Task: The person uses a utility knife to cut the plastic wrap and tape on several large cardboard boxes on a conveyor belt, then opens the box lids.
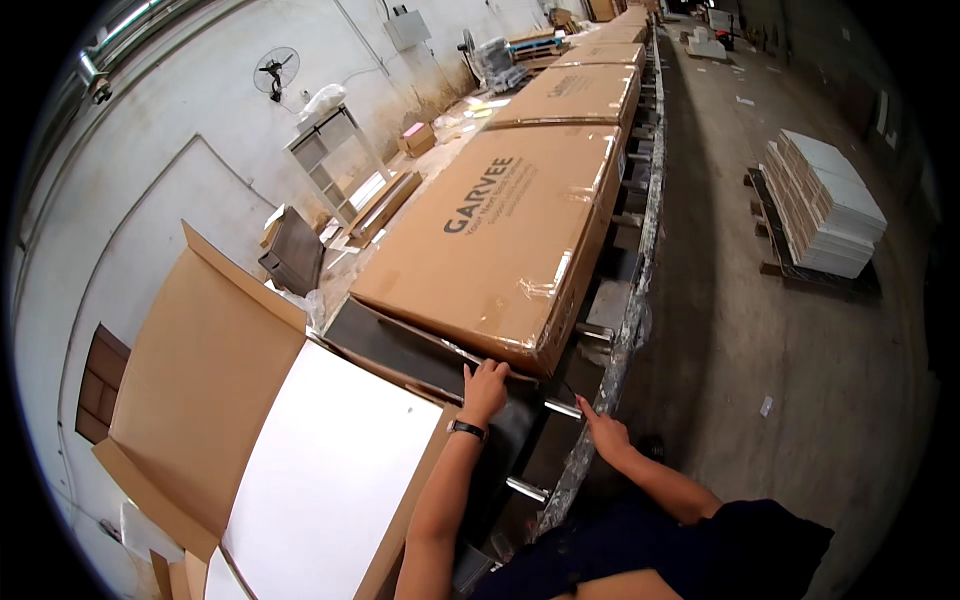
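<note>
A large taped cardboard box (440, 270) lies on a roller conveyor (640, 300) ahead of me. My left hand (485, 390), a dark watch on its wrist, has its fingers bent over the edge of a cardboard flap (440, 343) at the box's near end. To the right, beside the conveyor's rail, my right hand (606, 432) is closed on a thin dark tool (569, 389) pointing at the box's near corner; its kind is too small to tell. An open carton (210, 380) with a white panel (330, 470) in it stands at my left.
More closed boxes (570, 92) line the conveyor beyond. A pallet with stacked flat white-and-brown packs (825, 205) sits on the floor (720, 300) at right. Along the left wall are a white shelf frame (335, 165), a dark cabinet piece (292, 250) and a wall fan (276, 72).
</note>
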Available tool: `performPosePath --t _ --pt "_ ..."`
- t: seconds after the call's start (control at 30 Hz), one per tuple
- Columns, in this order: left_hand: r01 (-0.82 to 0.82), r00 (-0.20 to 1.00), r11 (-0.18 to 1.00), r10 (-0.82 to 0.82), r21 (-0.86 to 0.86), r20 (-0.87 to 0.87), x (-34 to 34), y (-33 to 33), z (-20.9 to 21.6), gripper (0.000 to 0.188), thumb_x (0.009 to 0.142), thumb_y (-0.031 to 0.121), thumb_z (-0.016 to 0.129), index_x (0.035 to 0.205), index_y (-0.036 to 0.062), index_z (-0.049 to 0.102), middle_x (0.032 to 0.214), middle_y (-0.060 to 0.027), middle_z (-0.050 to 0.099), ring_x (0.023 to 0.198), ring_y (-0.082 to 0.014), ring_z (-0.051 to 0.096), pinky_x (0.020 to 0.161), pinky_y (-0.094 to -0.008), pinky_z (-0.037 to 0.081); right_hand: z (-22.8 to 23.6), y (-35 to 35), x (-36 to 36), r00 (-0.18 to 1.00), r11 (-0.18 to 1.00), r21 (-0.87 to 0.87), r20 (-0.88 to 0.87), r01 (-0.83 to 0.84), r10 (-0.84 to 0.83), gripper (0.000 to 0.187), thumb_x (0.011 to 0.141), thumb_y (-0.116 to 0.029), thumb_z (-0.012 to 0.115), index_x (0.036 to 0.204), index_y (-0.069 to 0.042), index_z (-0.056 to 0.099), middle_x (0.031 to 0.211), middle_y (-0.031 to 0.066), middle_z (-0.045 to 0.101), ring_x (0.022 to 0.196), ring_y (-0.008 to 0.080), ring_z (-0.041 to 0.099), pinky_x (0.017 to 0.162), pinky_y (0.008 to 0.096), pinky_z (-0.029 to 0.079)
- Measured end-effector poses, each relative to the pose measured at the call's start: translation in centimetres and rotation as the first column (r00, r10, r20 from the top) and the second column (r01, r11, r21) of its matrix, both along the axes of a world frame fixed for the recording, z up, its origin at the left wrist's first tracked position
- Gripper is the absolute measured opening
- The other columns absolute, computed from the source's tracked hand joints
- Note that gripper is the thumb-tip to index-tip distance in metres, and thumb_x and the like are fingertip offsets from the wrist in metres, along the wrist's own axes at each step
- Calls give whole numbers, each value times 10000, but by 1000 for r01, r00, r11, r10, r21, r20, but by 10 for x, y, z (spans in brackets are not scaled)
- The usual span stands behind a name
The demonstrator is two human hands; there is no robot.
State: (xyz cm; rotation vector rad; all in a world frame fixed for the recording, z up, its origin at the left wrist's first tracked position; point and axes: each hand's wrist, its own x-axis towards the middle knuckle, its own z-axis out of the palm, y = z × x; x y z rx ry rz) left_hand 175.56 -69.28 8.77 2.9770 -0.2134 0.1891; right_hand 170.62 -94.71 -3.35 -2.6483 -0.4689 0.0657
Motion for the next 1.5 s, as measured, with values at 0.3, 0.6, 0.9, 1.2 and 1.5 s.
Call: performPosePath --t 0.3,0.6,0.9,1.2,1.5 --pt "-56 998 989 57 -137 -3 27 -12 8 261 765 319 568 746 66 628 790 -119 615 808 -307 593 793 -471 433 48 -36 1 983 969 228 175 -95 56 618 846 -151 552 1401 -177 281 808 144 566 663 331 592 580 442 490" --pt "-153 948 957 212 -247 236 25 -36 -26 327 770 382 613 789 57 647 785 -108 639 848 -279 582 1035 -572 203 139 -57 123 659 863 -160 583 -480 475 543 773 -112 562 1282 -285 485 880 79 514 774 257 550 677 354 469" --pt "-216 922 927 297 -307 248 29 -47 -20 245 743 333 660 735 88 656 710 -58 626 786 -226 564 1058 -519 205 160 -64 214 369 604 -360 540 -711 757 488 815 -154 495 1264 -346 485 889 40 504 782 193 548 635 319 438" --pt "-152 966 946 204 -287 158 34 -32 -29 196 731 337 674 743 141 679 700 9 611 757 -188 559 1085 -537 113 164 -54 268 147 401 -396 534 -826 832 510 794 -167 495 1264 -366 471 914 41 508 726 181 519 592 305 421" --pt "-177 981 929 193 -325 20 37 -26 -25 193 724 327 693 738 135 682 726 1 620 777 -189 560 1095 -522 54 142 -38 266 286 493 -404 472 -771 834 627 788 -100 497 1349 -350 375 828 96 493 691 246 503 591 337 416"
